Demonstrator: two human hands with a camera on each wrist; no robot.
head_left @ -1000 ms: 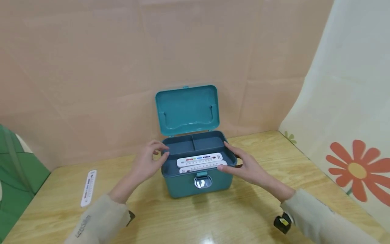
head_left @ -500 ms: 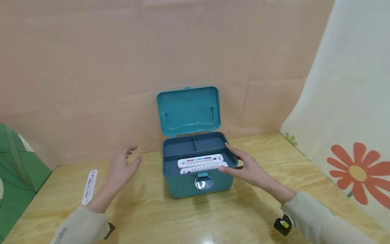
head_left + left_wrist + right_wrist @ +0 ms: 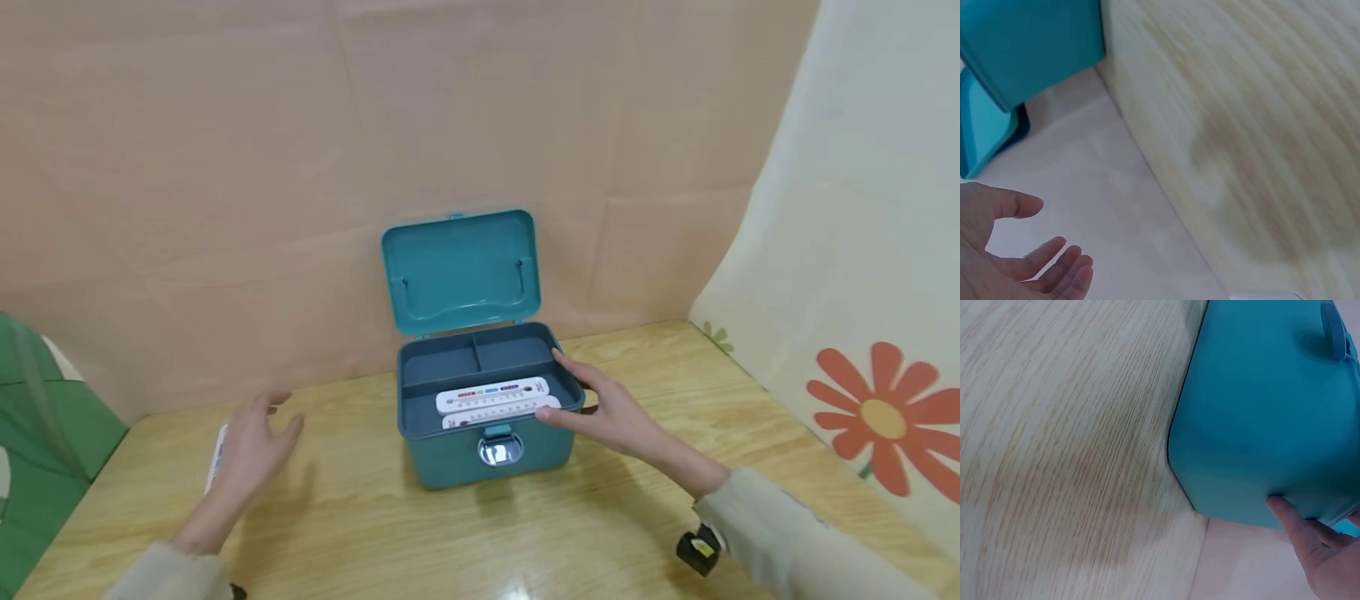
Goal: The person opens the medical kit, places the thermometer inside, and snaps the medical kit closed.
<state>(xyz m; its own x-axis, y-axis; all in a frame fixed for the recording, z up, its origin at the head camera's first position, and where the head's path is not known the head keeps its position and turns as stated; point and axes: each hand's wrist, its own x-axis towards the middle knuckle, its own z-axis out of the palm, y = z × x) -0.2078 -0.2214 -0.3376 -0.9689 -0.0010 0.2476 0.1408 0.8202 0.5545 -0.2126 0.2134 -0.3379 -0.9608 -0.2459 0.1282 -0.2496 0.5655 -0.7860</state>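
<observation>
A teal storage box (image 3: 491, 454) stands with its lid (image 3: 461, 271) raised. In its divided tray (image 3: 442, 358), two white thermometers lie in the front compartment, one behind (image 3: 491, 395) and one in front (image 3: 498, 413). My right hand (image 3: 611, 412) holds the box's right front corner, thumb at the front rim and fingers along the side; in the right wrist view a fingertip (image 3: 1279, 503) presses the wall. My left hand (image 3: 251, 450), fingers spread and bare, hovers at the left over another white thermometer (image 3: 215, 458), which it partly hides.
A wooden table (image 3: 375, 533) carries everything. Behind it hangs a pinkish cloth (image 3: 262, 208), with a flower-patterned sheet (image 3: 840, 292) on the right. Green printed material (image 3: 45, 450) borders the left edge. Below the right sleeve is a black wrist device (image 3: 697, 550).
My left hand has moved away from the box's left rim, leftward and toward me, and now covers part of the lone thermometer. My right hand stays on the box.
</observation>
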